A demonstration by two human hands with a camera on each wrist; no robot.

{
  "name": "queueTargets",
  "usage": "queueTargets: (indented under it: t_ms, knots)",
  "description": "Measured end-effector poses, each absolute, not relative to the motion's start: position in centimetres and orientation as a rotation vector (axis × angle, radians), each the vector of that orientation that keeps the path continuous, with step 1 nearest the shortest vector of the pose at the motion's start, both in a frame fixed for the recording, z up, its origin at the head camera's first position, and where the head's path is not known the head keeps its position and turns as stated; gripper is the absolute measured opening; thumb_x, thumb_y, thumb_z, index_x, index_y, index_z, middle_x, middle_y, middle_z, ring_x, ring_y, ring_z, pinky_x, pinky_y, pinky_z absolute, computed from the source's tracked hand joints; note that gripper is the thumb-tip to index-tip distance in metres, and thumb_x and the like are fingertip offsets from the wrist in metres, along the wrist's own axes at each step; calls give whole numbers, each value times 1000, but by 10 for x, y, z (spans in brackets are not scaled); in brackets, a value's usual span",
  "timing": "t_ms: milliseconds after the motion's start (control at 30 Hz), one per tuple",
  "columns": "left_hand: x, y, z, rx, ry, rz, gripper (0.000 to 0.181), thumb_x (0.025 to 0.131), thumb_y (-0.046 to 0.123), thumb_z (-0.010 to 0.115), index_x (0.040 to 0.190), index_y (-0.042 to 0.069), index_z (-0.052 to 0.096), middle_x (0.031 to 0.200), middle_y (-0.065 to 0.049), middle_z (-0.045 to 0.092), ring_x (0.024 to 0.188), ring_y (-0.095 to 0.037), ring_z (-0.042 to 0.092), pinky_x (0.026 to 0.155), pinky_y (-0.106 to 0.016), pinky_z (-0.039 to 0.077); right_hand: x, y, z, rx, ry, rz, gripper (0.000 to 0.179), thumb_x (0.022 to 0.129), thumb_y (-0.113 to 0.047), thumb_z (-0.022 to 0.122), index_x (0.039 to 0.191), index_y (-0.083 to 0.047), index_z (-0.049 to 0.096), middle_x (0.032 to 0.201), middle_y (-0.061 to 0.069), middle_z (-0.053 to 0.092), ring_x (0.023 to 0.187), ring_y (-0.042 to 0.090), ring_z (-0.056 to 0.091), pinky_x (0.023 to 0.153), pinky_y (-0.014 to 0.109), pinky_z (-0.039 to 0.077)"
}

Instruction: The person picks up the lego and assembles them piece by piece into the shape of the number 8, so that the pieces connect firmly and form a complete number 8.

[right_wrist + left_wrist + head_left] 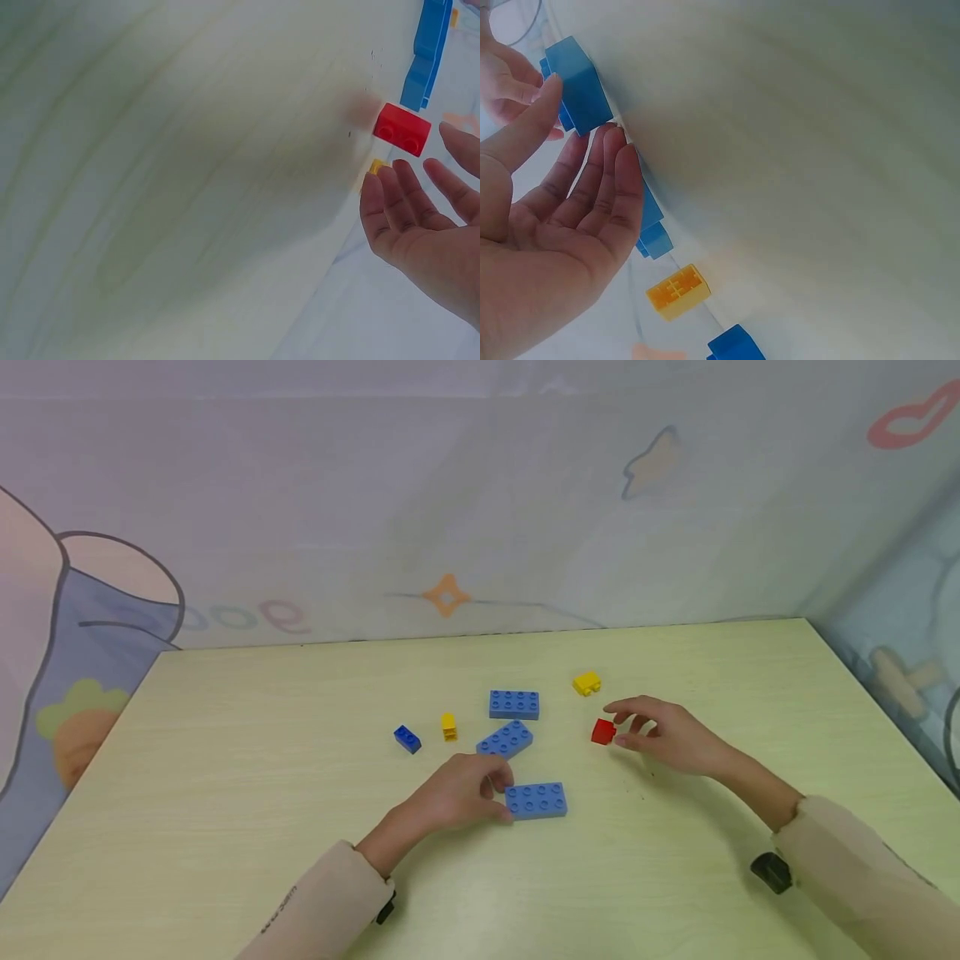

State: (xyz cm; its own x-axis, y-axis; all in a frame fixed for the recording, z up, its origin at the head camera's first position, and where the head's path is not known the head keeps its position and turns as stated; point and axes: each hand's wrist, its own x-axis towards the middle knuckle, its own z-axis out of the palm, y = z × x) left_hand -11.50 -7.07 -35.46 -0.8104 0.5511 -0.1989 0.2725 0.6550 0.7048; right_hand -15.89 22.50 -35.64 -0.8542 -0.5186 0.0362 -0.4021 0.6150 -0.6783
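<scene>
My left hand (461, 793) pinches the left end of a light blue eight-stud brick (536, 802), studs up, between thumb and fingertips. In the left wrist view the thumb lies along one side of this blue brick (581, 86). My right hand (675, 739) is beside a small red brick (602, 732), its thumb and fingers parted. In the right wrist view a gap shows between those fingers and the red brick (403, 130), whose studs face sideways. Two more light blue bricks, one tilted (505, 739) and one straight (514, 704), lie beyond the left hand.
A yellow brick (587, 683) lies behind the red one, on its side. Left of the blue bricks are another small yellow brick (448, 727) and a dark blue brick (407, 739). The pale wooden table (247, 760) meets a printed cloth backdrop (360, 510) at its far edge.
</scene>
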Motion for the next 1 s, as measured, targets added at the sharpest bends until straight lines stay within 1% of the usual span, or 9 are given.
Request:
queueTargets:
  t_ms: [233,467,633,1000]
  knots:
    - [-115,-70,-355,639,2480,953,25,76,14,75,96,7,61,88,0,59,80,-17,52,71,-28,44,-162,219,-360,-742,2684,-1036,34,83,0,63,116,4,55,108,16,58,86,23,54,69,28,47]
    - [-116,-71,-357,640,2490,937,26,76,15,75,97,7,61,88,0,59,80,-16,52,71,-27,43,-166,214,-363,-719,2737,-1005,27,83,0,63,109,3,59,98,10,60,83,22,53,69,29,47]
    - [-116,-71,-358,644,2491,939,26,76,14,75,97,7,61,88,0,59,81,-16,52,72,-27,44,-166,211,-364,-707,2751,-1020,22,83,0,63,104,3,60,94,9,61,81,22,53,68,30,46]
    - [-116,-70,-357,629,2489,926,26,76,15,74,97,7,61,88,0,58,81,-17,52,72,-28,44,-168,212,-366,-655,2737,-1036,21,83,-3,64,104,1,61,88,5,60,80,21,53,68,31,47]
